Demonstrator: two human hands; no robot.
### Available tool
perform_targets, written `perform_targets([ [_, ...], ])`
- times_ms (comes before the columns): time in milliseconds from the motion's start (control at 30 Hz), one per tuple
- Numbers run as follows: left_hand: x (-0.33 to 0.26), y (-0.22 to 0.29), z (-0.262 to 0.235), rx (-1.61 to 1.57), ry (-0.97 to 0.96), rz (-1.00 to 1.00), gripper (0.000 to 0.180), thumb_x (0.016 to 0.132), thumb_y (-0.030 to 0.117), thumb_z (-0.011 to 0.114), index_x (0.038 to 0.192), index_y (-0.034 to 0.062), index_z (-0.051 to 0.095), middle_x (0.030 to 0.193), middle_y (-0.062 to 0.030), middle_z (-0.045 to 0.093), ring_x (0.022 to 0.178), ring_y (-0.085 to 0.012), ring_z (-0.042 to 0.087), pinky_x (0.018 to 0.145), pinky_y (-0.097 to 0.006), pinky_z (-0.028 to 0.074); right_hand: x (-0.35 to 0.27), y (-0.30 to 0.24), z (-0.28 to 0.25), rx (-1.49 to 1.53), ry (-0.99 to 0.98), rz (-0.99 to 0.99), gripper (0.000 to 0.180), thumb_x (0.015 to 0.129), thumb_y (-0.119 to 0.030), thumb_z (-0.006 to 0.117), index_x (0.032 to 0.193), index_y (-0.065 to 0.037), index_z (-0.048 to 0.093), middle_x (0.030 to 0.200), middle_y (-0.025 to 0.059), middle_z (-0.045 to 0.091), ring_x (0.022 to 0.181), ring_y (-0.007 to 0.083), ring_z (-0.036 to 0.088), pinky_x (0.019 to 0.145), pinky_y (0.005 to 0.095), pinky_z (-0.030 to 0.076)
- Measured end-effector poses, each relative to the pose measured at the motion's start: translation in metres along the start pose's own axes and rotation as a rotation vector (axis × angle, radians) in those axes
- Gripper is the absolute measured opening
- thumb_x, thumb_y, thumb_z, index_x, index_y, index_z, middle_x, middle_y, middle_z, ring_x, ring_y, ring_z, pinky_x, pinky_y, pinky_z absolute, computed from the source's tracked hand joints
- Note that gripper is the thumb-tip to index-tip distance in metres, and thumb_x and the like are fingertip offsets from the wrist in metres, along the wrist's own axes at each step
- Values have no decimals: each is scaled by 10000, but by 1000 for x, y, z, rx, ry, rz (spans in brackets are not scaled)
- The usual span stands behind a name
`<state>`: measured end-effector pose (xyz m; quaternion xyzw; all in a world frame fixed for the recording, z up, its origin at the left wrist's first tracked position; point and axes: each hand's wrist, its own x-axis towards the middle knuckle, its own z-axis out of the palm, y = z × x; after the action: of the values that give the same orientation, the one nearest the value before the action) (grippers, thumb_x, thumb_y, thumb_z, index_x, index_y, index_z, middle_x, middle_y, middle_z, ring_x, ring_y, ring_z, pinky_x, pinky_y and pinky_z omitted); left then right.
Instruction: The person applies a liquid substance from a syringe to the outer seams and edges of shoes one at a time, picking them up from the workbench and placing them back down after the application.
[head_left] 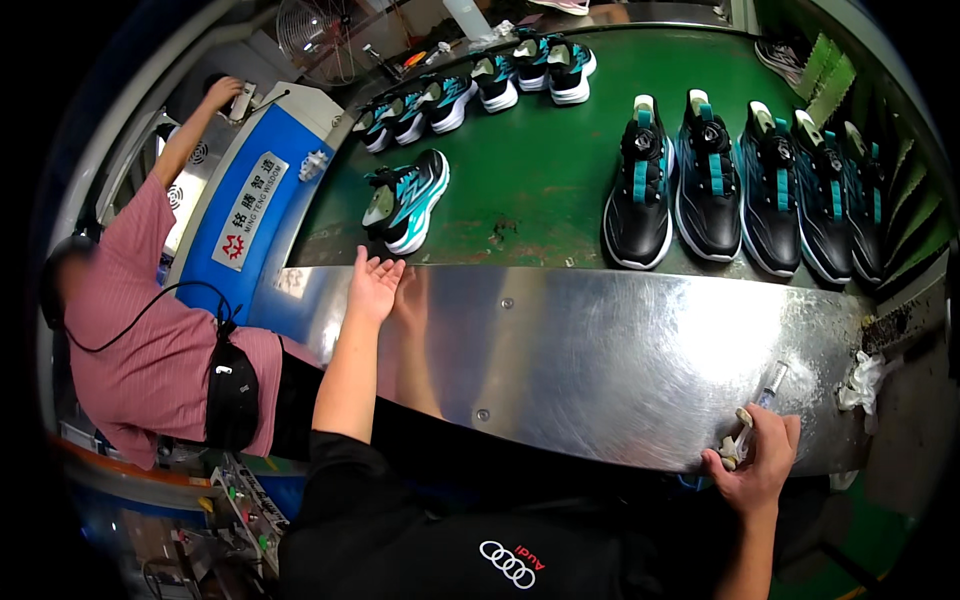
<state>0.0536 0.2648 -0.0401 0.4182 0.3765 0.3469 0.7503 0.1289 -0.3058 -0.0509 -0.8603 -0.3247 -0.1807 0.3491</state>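
My left hand (377, 285) is palm up with its fingers apart, holding nothing, over the far edge of the metal ledge. Just beyond its fingertips stands a single black-and-teal sneaker (408, 200) with a white sole, on the green belt (520, 180). My right hand (757, 462) is curled at the ledge's near edge, at the right. Small off-white bits (737, 446) show between its thumb and fingers; what they are I cannot make out. A clear, syringe-like tube (773, 383) reaches out from behind those fingers; whether they grip it is hidden.
Several black shoes with teal straps (709, 185) stand in a row at right. More teal-and-black sneakers (495, 80) line the far left. Crumpled white tissue (862, 383) lies on the right of the metal ledge (590, 350). A person in pink (170, 360) works beside a blue machine (235, 200).
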Motion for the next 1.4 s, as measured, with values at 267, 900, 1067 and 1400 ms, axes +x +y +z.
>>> perform_targets([
  [267,81,8,-15,-67,-94,-45,453,920,436,492,899,-16,464,865,-150,499,883,-324,549,802,-418,536,2,1,-7,-34,-10,43,585,607,-359,784,1046,-36,572,888,108,601,723,290,476,658,368,404],
  [900,-31,52,74,264,-499,76,242,921,195,519,711,84,471,615,-32,463,607,-174,514,506,-238,407,3,1,-8,-34,41,49,573,570,-337,796,1035,-69,597,799,46,583,682,246,466,621,341,420],
  [1067,-148,33,65,347,-639,191,312,961,222,427,690,68,432,523,-53,412,399,-191,456,357,-265,366,5,1,-11,-1,45,55,595,558,-330,805,1048,-72,587,798,46,582,690,249,454,638,341,411],
  [1400,-231,-47,83,462,-1109,-341,333,901,161,521,713,-92,628,686,-193,641,612,-227,650,563,-297,531,-8,0,-36,265,48,303,620,601,-336,818,1083,-42,562,877,93,567,738,246,470,715,324,404],
])
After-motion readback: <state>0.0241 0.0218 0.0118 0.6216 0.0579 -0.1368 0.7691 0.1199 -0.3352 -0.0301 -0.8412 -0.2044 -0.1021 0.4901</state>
